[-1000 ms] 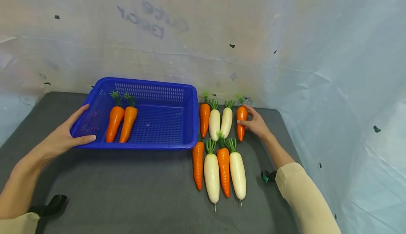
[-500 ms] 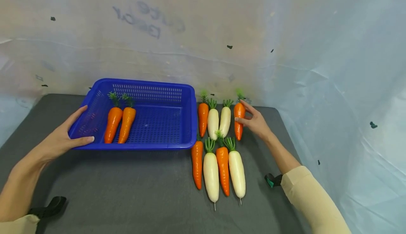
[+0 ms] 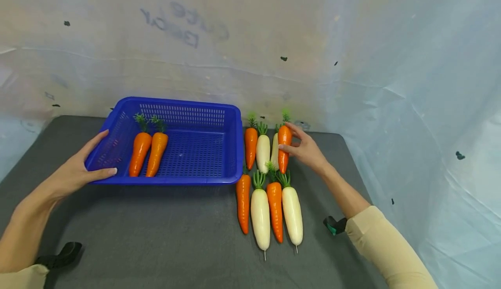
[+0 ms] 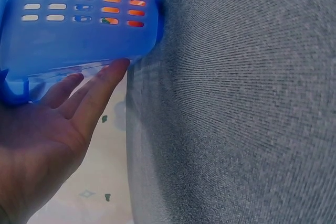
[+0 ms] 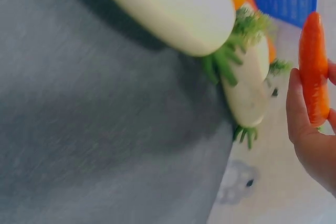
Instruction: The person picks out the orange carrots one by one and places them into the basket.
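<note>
Two carrots [image 3: 149,152] lie in my blue basket [image 3: 203,178]; my right hand [image 3: 305,150] pinches a third carrot [image 3: 284,147], left hand [image 3: 76,170] steadying the rim with straight fingers; seven vegetables remain outside.

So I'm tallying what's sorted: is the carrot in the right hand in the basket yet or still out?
Out. The right hand holds the carrot over the radishes, right of the basket.

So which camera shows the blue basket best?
The head view: the whole blue basket shows, with two carrots inside and the left hand on its corner. The left wrist view shows only one corner, close up. The right wrist view catches a small blue patch.
</note>
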Demonstrator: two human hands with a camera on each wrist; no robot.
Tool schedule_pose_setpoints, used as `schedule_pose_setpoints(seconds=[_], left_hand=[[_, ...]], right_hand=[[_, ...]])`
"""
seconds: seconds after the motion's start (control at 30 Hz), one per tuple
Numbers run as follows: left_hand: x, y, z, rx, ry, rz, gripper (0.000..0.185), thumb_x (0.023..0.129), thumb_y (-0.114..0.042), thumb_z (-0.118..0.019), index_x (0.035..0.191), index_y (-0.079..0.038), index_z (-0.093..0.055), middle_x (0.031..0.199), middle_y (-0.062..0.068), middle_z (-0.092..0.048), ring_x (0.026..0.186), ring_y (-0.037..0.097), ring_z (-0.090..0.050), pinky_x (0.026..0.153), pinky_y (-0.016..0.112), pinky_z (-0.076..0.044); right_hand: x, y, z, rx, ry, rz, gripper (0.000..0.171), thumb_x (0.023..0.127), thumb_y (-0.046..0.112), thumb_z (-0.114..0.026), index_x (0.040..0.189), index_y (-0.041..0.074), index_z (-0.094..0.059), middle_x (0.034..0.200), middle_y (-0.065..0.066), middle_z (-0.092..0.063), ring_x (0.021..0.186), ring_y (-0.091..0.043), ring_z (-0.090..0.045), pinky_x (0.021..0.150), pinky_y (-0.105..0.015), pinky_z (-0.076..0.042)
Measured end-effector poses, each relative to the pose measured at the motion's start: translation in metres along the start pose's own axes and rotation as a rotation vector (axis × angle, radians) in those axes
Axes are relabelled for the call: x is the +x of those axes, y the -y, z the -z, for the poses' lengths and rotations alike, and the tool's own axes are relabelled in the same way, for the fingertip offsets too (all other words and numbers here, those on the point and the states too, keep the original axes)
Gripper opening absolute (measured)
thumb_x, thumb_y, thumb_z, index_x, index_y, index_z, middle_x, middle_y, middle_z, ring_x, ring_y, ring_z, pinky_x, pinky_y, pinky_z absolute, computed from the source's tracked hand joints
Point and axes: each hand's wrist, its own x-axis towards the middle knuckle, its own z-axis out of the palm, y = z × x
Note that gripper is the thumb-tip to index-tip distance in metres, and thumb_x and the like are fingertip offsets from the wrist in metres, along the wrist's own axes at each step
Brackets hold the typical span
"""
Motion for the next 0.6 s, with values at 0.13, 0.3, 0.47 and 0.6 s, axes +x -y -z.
schedule_pose_setpoints(seconds=[0.13, 0.3, 0.47, 0.6], left_hand=[[0.001, 0.001, 0.0, 0.019, -0.008, -0.017, 0.102, 0.097, -0.025, -0.065, 0.154, -0.043, 0.018, 0.158, 0.036, 0.009, 0.127, 0.067, -0.02, 0.092, 0.084, -0.024], [0.001, -0.001, 0.001, 0.008, -0.004, -0.011, 0.101, 0.097, -0.027, -0.065, 0.152, -0.047, 0.017, 0.159, 0.035, 0.008, 0.129, 0.066, -0.02, 0.092, 0.084, -0.024], [0.002, -0.002, 0.001, 0.019, -0.011, -0.001, 0.101, 0.097, -0.029, -0.064, 0.153, -0.046, 0.018, 0.159, 0.035, 0.009, 0.128, 0.067, -0.02, 0.092, 0.084, -0.024], [0.001, -0.002, 0.0, 0.028, -0.015, 0.009, 0.101, 0.097, -0.029, -0.065, 0.153, -0.044, 0.018, 0.158, 0.036, 0.01, 0.127, 0.067, -0.021, 0.091, 0.084, -0.024]], right_hand=[[0.002, 0.013, -0.01, 0.018, 0.031, 0.022, 0.077, 0.093, 0.022, -0.072, 0.157, 0.03, -0.03, 0.152, -0.011, -0.037, 0.111, -0.031, -0.065, 0.082, -0.045, -0.059], [0.006, 0.028, -0.022, 0.042, 0.075, 0.045, 0.075, 0.093, 0.023, -0.072, 0.155, 0.034, -0.033, 0.158, -0.01, -0.031, 0.105, -0.028, -0.068, 0.083, -0.041, -0.059], [0.014, 0.046, -0.031, 0.04, 0.109, 0.043, 0.076, 0.093, 0.02, -0.072, 0.157, 0.03, -0.031, 0.159, -0.012, -0.029, 0.108, -0.032, -0.066, 0.087, -0.048, -0.057], [0.021, 0.06, -0.038, 0.036, 0.146, 0.047, 0.077, 0.093, 0.017, -0.071, 0.157, 0.027, -0.03, 0.157, -0.015, -0.032, 0.115, -0.035, -0.063, 0.087, -0.051, -0.056]])
